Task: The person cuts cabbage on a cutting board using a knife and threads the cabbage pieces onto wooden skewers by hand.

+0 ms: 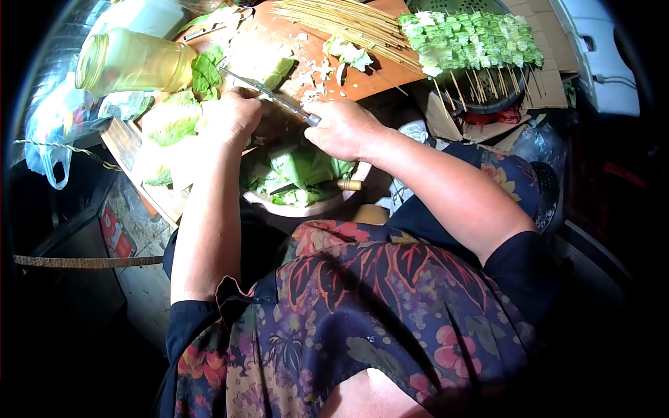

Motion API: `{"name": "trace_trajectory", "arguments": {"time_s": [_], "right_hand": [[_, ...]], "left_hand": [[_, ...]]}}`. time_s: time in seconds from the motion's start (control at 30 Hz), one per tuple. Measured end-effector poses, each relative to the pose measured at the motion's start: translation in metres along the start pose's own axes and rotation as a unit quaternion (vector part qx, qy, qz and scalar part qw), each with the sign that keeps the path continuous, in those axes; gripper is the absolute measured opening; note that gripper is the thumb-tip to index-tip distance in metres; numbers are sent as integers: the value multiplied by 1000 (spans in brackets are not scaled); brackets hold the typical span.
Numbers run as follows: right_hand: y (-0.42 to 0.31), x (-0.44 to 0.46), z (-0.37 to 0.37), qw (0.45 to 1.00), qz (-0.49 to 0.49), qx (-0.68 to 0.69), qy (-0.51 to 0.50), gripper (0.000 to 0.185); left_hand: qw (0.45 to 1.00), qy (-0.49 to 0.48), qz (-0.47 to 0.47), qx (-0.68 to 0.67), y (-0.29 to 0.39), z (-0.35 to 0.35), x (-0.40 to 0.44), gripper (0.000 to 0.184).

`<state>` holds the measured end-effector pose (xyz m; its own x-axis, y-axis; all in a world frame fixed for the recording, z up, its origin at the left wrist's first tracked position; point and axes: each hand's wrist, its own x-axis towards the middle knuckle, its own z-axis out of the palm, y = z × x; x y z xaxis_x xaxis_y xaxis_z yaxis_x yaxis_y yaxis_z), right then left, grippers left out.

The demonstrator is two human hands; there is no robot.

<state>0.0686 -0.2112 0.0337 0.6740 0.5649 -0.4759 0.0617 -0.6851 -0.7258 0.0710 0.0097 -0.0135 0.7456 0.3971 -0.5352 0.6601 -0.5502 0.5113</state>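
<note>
The knife (261, 87) is gripped by the handle in the closed right hand (341, 127); its blade is slanted towards the left hand (235, 117), whose fingers are curled narrow, though what is held in them cannot be told; the cut cabbage (272, 72) is seen just beyond the blade, on the board (383, 82); fingers could be nicked if the blade slipped on wet leaf; scraps could be spilled past the bowl's rim (306, 210) by a careless sweep.

harsh light whitens the leaves (172, 150) at left; shadows cross the patterned cloth (376, 313); wide-lens distortion bends the edges; corners fall to black; the hands look slightly soft.
</note>
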Motion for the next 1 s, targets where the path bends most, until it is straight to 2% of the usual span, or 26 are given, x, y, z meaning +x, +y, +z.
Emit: {"name": "trace_trajectory", "arguments": {"time_s": [0.17,0.23,0.3,0.37,0.43,0.5,0.53,0.57,0.63,0.7,0.8,0.87,0.93,1.0], "right_hand": [[-3,-21,-6,999,-27,31,23,36],[-6,-31,-10,998,-32,43,31,38],[-9,-45,-19,998,-15,53,28,41],[0,-55,-21,999,-19,42,18,39],[13,-64,-21,998,-69,1,4,38],[10,-75,-27,991,-76,-96,-53,37],[15,-74,-23,977,-126,-161,-68,40],[13,-77,-22,967,-104,-202,-111,39],[21,-75,-3,942,-106,-290,-129,40],[28,-69,16,918,-111,-355,-141,34],[53,-56,42,909,-122,-374,-137,25],[78,-50,57,930,-133,-335,-72,24],[87,-47,61,922,-125,-356,-89,25],[85,-45,56,905,-94,-391,-141,28]], "left_hand": [[999,-1,39,0,8,-10,-15,44],[988,-10,22,-150,16,-27,-29,51],[930,-26,42,-364,8,-46,-32,49],[876,-16,71,-476,-5,-64,-31,43],[845,-57,111,-520,-16,-83,-34,32],[810,-83,162,-558,-12,-95,-52,33],[810,-78,167,-557,-9,-98,-63,33],[792,-69,174,-581,-4,-98,-74,32],[761,-64,192,-616,4,-99,-95,33],[753,-97,199,-620,7,-100,-110,37],[786,-111,184,-579,-3,-101,-118,47],[785,-128,164,-583,-2,-99,-127,52],[786,-140,158,-580,-3,-96,-127,54],[813,-96,179,-545,3,-88,-126,57]]}}
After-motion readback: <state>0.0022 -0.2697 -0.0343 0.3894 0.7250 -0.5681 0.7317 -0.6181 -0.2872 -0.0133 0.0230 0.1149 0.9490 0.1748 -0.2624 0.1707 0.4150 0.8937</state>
